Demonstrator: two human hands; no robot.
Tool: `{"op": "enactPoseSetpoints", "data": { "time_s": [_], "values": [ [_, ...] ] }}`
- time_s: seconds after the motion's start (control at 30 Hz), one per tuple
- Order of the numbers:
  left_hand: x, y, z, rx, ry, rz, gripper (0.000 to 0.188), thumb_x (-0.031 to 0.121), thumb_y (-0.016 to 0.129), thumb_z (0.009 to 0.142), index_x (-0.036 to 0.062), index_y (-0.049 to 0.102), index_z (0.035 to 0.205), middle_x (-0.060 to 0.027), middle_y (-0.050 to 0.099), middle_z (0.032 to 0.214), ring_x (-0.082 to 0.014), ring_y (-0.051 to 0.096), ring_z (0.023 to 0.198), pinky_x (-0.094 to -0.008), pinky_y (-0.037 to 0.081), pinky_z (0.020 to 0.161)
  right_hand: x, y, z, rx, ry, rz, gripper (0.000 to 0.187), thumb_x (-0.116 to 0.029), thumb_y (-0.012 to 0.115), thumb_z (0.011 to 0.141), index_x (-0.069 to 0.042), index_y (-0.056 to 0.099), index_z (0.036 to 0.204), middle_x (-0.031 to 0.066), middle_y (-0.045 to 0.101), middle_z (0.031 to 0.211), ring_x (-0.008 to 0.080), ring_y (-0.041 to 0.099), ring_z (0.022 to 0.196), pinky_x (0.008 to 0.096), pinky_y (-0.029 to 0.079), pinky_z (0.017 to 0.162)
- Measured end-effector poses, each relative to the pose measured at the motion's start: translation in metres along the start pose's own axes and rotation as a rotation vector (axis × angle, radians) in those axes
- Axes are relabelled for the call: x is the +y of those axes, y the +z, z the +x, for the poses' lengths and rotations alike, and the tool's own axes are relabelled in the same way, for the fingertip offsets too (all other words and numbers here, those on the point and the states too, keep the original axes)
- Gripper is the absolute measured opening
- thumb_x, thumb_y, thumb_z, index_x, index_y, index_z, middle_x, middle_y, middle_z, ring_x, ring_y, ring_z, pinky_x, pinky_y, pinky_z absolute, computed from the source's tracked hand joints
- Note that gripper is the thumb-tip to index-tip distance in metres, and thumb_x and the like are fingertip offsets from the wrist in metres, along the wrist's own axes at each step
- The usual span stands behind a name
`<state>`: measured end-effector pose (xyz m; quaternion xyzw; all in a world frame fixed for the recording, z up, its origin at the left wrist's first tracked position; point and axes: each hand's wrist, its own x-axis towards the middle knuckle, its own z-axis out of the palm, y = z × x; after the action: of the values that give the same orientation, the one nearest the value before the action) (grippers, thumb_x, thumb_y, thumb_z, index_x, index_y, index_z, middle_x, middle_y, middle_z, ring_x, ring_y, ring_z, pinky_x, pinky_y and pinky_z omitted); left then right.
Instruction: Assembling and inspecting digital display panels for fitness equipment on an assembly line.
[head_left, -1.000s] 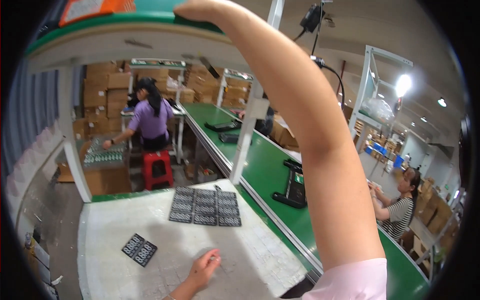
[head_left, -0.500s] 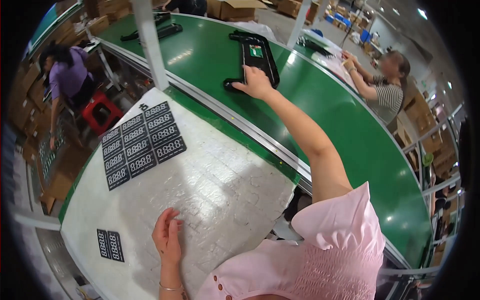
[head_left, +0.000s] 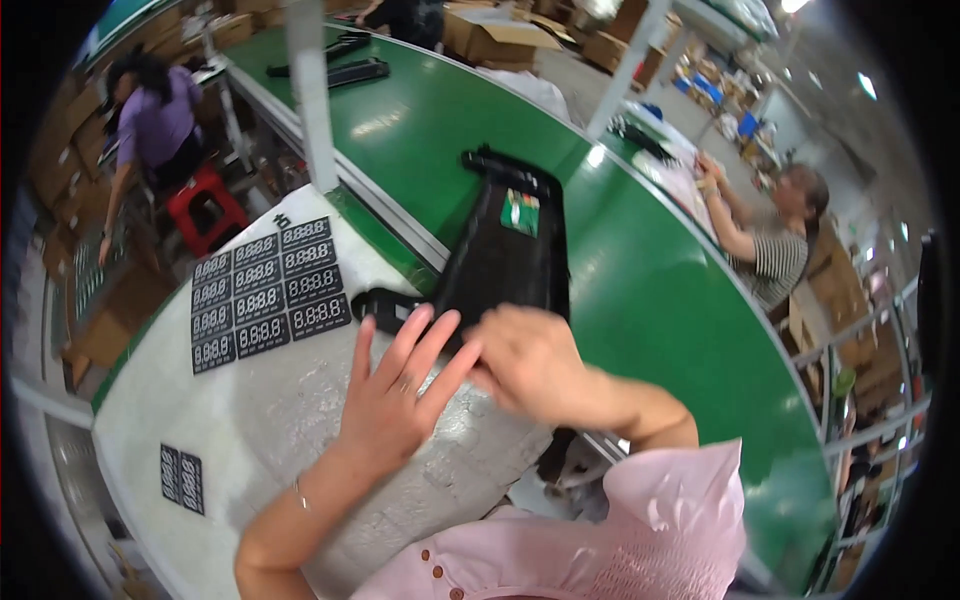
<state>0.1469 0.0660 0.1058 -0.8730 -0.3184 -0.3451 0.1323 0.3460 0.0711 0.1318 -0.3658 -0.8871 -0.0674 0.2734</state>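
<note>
A long black plastic housing (head_left: 498,268) lies slanted across the belt's metal edge, its near end over the white work table (head_left: 300,400). A small green circuit board (head_left: 521,212) sits in its far part. My right hand (head_left: 538,368), somewhat blurred, has its fingers curled on the near end of the housing. Just left of it, my left hand (head_left: 395,405) reaches up with fingers spread, its fingertips by the housing's near end; whether they touch it I cannot tell. Black digit-display panels (head_left: 262,290) lie in a block on the table's far left.
Two more panels (head_left: 182,479) lie at the table's near left. Beyond the table runs a green conveyor belt (head_left: 660,330) with dark housings (head_left: 357,72) farther off. A white post (head_left: 311,110) stands at the table's far corner. Co-workers sit at left and right.
My right hand has drawn the housing from the belt toward me, onto the table's edge. My left hand has risen from the table to the housing, fingers spreading.
</note>
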Motion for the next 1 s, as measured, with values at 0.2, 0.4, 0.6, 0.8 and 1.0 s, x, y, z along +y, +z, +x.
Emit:
{"op": "enactPoseSetpoints", "data": {
  "time_s": [0.2, 0.4, 0.6, 0.8, 1.0],
  "values": [
    [-0.022, -0.049, -0.002, 0.357, -0.01, -0.232, 0.04, 0.025, 0.08, 0.054, 0.0101, 0.064, 0.087, -0.0032, 0.055, 0.077, -0.0258, 0.055, 0.078, -0.0429, 0.047, 0.077, 0.0, -0.082, -0.01, 0.676, -0.022, -0.262, 0.018, -0.007, 0.071, 0.075, -0.002, 0.064, 0.09, 0.0104, 0.063, 0.081, 0.0224, 0.06, 0.073, 0.0325, 0.045, 0.064],
    [-0.053, -0.165, -0.13, 0.804, -0.748, -0.936, 0.064, 0.009, 0.074, 0.069, -0.0007, 0.049, 0.127, -0.0115, 0.058, 0.121, -0.0227, 0.056, 0.116, -0.0354, 0.042, 0.101, 0.122, -0.053, -0.019, 0.617, 0.586, 0.489, 0.047, -0.028, 0.057, 0.096, -0.003, 0.047, 0.134, 0.0106, 0.054, 0.131, 0.0227, 0.049, 0.122, 0.0357, 0.038, 0.103],
    [-0.002, -0.255, -0.296, 1.021, -1.363, -1.354, 0.042, 0.026, 0.063, 0.093, 0.0032, 0.056, 0.127, -0.0083, 0.06, 0.127, -0.0226, 0.054, 0.118, -0.0365, 0.039, 0.105, 0.016, 0.003, 0.012, 0.056, 0.708, 1.427, 0.051, -0.029, 0.063, 0.093, 0.001, 0.047, 0.131, 0.0088, 0.061, 0.119, 0.0153, 0.061, 0.104, 0.0292, 0.05, 0.09],
    [0.099, -0.246, -0.336, 0.803, -2.073, -0.348, 0.05, 0.032, 0.064, 0.092, -0.0024, 0.053, 0.127, -0.0088, 0.061, 0.117, -0.0151, 0.059, 0.103, -0.0263, 0.044, 0.092, -0.03, 0.061, 0.01, -0.412, 0.764, 1.145, 0.049, -0.024, 0.066, 0.09, 0.004, 0.05, 0.127, 0.0112, 0.062, 0.116, 0.0168, 0.057, 0.11, 0.031, 0.044, 0.097],
    [0.113, -0.23, -0.342, 0.511, -2.027, -0.454, 0.054, 0.032, 0.066, 0.091, -0.0041, 0.051, 0.129, -0.009, 0.061, 0.114, -0.0132, 0.056, 0.099, -0.0251, 0.042, 0.09, -0.153, 0.09, 0.019, -0.301, -0.223, 0.492, 0.078, -0.032, 0.068, 0.083, 0.007, 0.033, 0.141, 0.0294, 0.031, 0.147, 0.0425, 0.026, 0.14, 0.0489, 0.022, 0.114]
  ]
}}
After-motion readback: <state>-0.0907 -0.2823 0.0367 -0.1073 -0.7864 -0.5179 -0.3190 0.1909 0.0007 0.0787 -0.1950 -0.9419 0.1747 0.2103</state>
